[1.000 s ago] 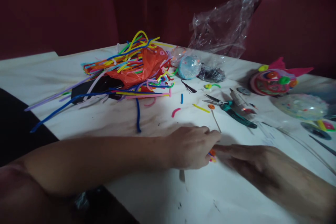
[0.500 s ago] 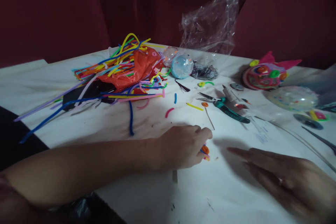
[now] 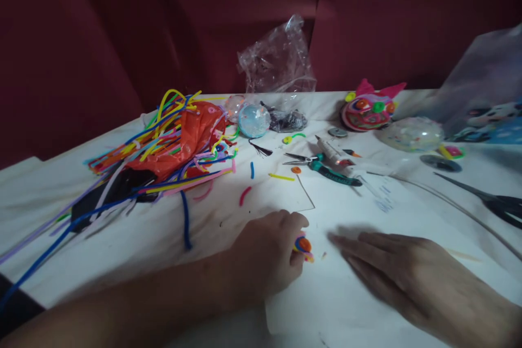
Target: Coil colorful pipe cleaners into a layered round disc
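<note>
My left hand is closed on a small coiled pipe-cleaner piece in orange, blue, yellow and pink, low over a sheet of white paper. Its fingertips are partly hidden behind the hand. To the right, my right hand has its fingers stretched out and close together, palm down at the paper, with nothing visible in it. Just beyond the left hand are a thin bent wire, an orange coil and short cut pieces in yellow, red and blue.
Green-handled pliers and a glue gun lie mid-table. Black scissors are at the right. A pipe-cleaner pile covers the left. Behind are a clear blue ball, a pink-eared decorated ball and a plastic bag.
The camera has turned right, so the table things appear shifted left. My right hand has moved closer to the left hand, which keeps its hold on the coiled piece.
</note>
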Demonstrator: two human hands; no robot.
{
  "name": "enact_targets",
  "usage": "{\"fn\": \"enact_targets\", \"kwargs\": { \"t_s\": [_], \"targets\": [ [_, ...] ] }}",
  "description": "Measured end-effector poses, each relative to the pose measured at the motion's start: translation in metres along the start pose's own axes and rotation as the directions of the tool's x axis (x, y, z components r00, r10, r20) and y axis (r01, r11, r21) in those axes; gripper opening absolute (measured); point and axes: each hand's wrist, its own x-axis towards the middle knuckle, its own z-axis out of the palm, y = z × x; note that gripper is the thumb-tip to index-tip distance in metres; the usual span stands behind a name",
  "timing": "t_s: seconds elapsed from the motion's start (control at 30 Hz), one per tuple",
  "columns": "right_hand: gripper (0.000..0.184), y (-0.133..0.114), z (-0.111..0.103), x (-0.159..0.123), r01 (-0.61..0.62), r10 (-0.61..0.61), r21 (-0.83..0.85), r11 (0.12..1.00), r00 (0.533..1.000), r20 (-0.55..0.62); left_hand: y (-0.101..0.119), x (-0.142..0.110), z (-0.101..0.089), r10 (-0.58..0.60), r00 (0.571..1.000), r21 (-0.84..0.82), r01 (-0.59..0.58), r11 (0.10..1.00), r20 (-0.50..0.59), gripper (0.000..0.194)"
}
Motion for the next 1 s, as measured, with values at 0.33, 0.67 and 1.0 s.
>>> {"fn": "enact_targets", "kwargs": {
  "t_s": [0.33, 0.67, 1.0],
  "targets": [
    [0.04, -0.006, 0.0, 0.004, -0.003, 0.003, 0.026, 1.0, 1.0, 0.001, 0.001, 0.0, 0.004, -0.021, 0.998, -0.003, 0.021, 1.0, -0.053, 0.038],
    [0.036, -0.027, -0.002, 0.007, -0.011, 0.012, -0.007, 1.0, 0.999, 0.043, 0.004, 0.002, -0.004, -0.066, 0.997, -0.024, 0.066, 0.998, 0.032, 0.036],
    [0.035, -0.023, 0.0, 0.007, -0.082, 0.063, 0.201, 0.976, 0.993, 0.103, 0.006, 0.002, -0.006, -0.045, 0.997, 0.009, 0.044, 0.999, 0.063, 0.038]
  ]
}}
